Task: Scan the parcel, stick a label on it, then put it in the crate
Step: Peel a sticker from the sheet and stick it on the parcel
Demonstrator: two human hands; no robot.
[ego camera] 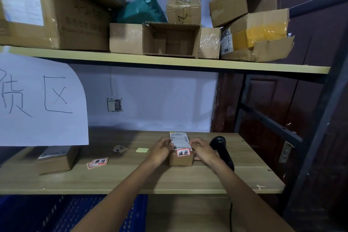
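Observation:
A small cardboard parcel (pixel 181 159) sits on the wooden work shelf (pixel 143 179), right of centre. A white shipping sheet covers its top, and a red-edged label (pixel 183 152) with handwritten characters is stuck near its front edge. My left hand (pixel 161 148) grips the parcel's left side and my right hand (pixel 202 149) grips its right side. A black handheld scanner (pixel 222 151) lies on the shelf just right of my right hand. A blue plastic crate (pixel 79 213) stands below the shelf's front edge, at lower left.
Spare red-edged labels (pixel 98 162) and another one (pixel 119 149) lie left of the parcel, with a yellow-green note (pixel 142 150). A second cardboard box (pixel 56 159) sits at far left under a hanging paper sign (pixel 41 100). The upper shelf (pixel 169 62) holds several boxes.

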